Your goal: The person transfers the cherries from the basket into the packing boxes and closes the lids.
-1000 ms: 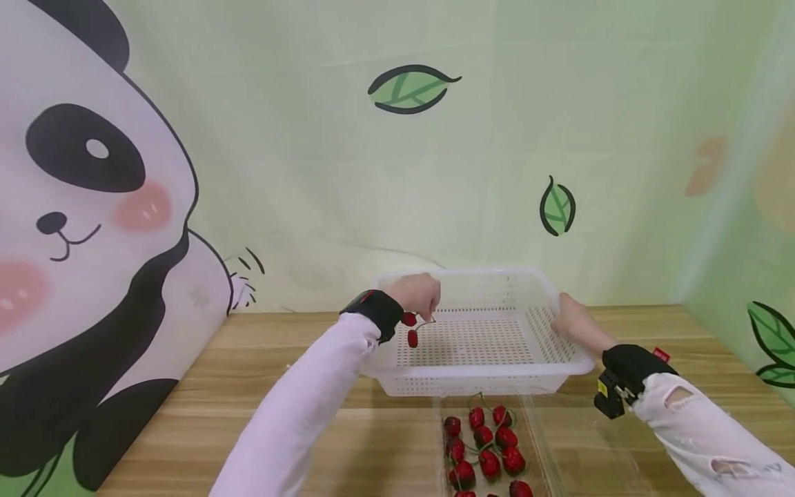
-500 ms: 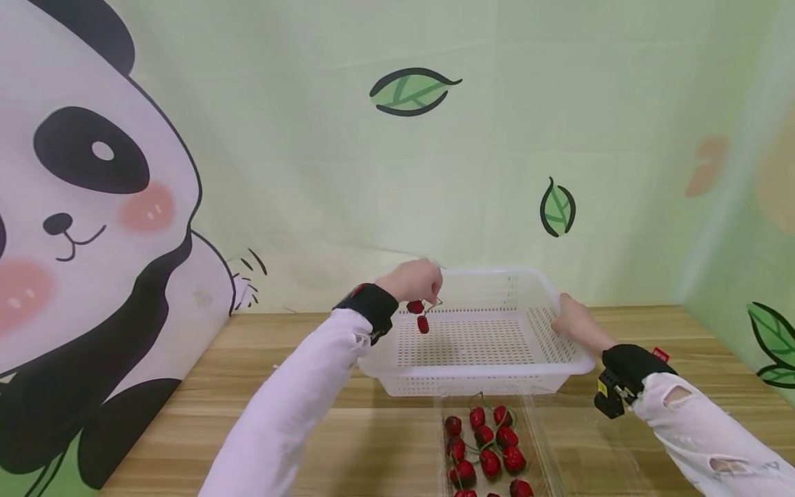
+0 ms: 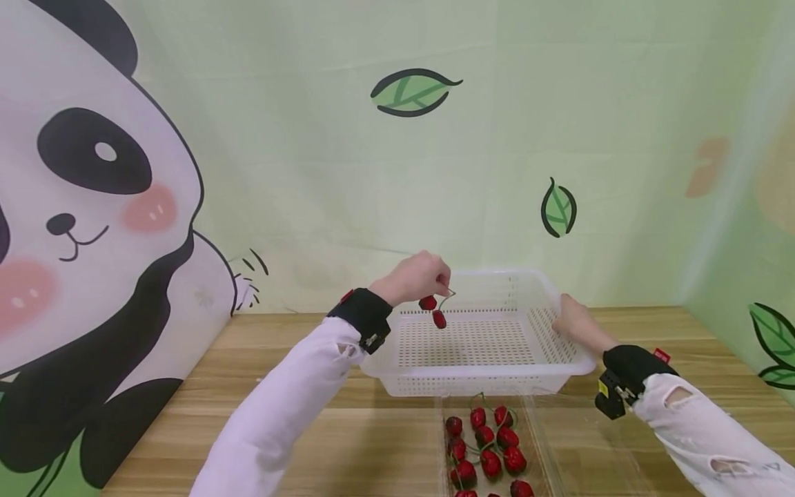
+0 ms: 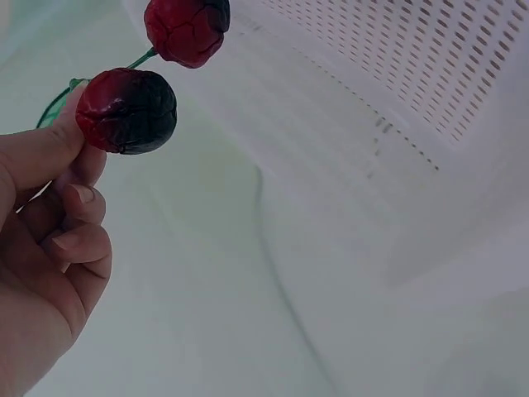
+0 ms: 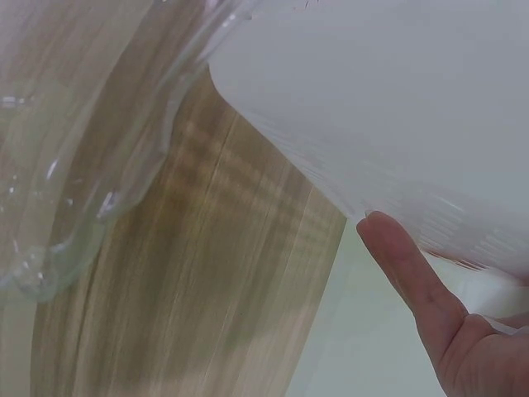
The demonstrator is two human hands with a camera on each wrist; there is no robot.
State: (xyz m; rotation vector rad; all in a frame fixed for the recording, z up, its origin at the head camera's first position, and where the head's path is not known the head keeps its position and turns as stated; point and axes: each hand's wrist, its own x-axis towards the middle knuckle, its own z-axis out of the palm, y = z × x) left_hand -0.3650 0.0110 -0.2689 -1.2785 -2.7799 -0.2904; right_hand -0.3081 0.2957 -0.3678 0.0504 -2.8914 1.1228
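Observation:
My left hand [image 3: 416,276] pinches the green stem of a pair of red cherries [image 3: 439,319] over the left part of a white plastic basket [image 3: 478,371]. In the left wrist view, one dark-sided cherry [image 4: 126,112] hangs close by the thumb and index finger, the other cherry [image 4: 188,31] beyond it. My right hand [image 3: 580,324] grips the basket's right side. The right wrist view has the thumb [image 5: 397,248] against the basket's outer wall; the other fingers are mostly hidden.
In front of the basket, a clear plastic box [image 3: 542,442] contains several cherries [image 3: 491,462] with stems. Its transparent lid [image 3: 596,442] lies to the right. Both stand on a wooden table [image 3: 335,442], with a printed green backdrop [image 3: 298,172] behind.
My left hand has moved right and slightly up, bringing the dangling cherries further over the basket. My right hand and the basket have stayed in place.

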